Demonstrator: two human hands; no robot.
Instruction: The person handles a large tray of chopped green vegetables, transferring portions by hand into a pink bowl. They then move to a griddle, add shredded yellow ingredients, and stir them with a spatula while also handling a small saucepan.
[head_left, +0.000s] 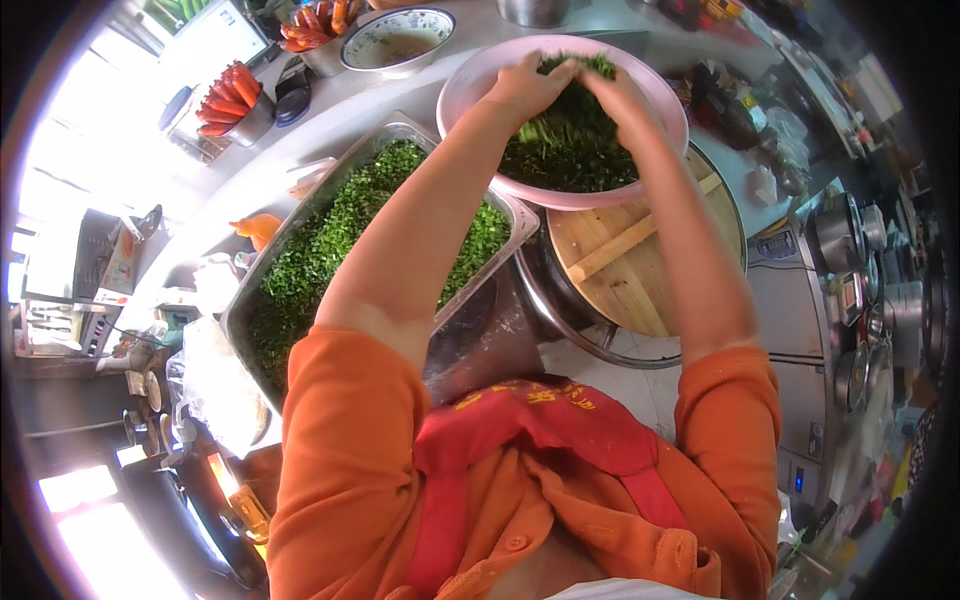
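Over a pink plastic basin (463, 97) my left hand (531, 84) and my right hand (616, 96) come together, thumbs almost touching. Between them they hold a clump of chopped green leaves (576, 66). Below the hands, blurred bits of green hang or fall toward the darker, wet-looking chopped greens (566, 161) in the basin. My fingertips are mostly hidden by the greens. To the left, partly behind my left forearm, is a deep metal tray (517, 217) filled with finely chopped green leaves (337, 225).
A round wooden lid (607, 262) with a crossbar lies under the basin's near side, inside a curved metal rail (551, 315). Farther back are a patterned bowl (397, 41) and a metal container (255, 124) of red-wrapped sticks. Stacked metal pans (840, 232) stand at right.
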